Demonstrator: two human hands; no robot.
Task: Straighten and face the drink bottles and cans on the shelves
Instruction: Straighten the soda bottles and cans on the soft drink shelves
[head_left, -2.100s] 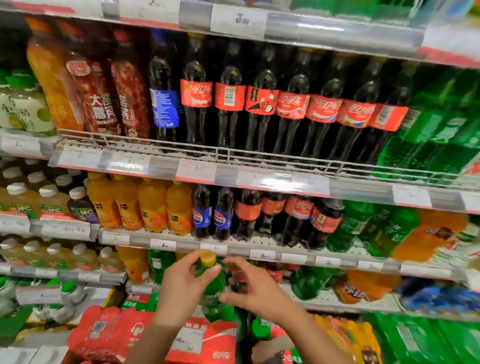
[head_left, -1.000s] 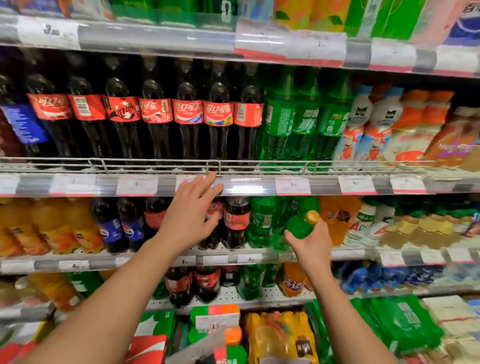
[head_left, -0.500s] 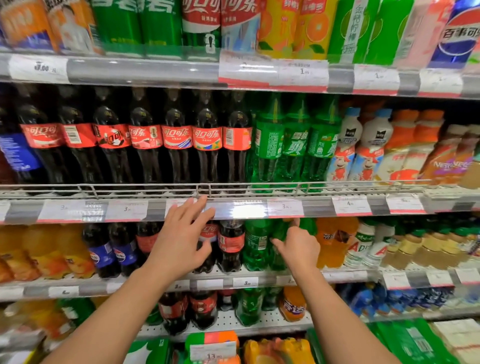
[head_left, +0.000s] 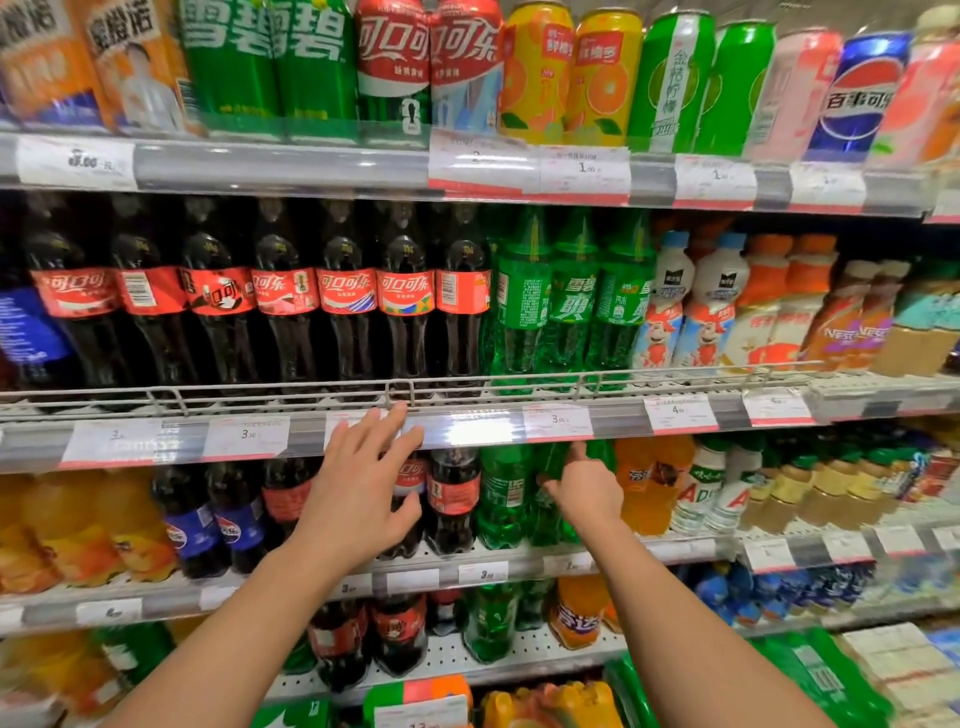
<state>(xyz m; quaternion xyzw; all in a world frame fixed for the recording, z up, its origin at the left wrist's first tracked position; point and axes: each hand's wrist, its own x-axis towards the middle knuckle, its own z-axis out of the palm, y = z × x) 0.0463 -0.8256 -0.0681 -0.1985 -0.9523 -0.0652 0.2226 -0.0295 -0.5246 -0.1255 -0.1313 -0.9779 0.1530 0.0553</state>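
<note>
Middle shelf (head_left: 467, 566): right hand (head_left: 584, 488) grips a green bottle (head_left: 553, 493) among the greens; left hand (head_left: 358, 493) open before cola bottles (head_left: 452, 499). Upper cola row (head_left: 285, 296) shows barcodes outward; facing unfinished.

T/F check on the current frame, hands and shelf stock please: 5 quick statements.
1. The right hand is on a green bottle on the small-bottle shelf. True.
2. The left hand grips an orange juice bottle. False: its fingers are spread open in front of the small cola bottles.
3. Cans stand on the top shelf. True.
4. On the big-bottle shelf, the green bottles stand left of the cola bottles. False: they stand right of them.
5. Every big cola label faces front. False: some show barcodes.
</note>
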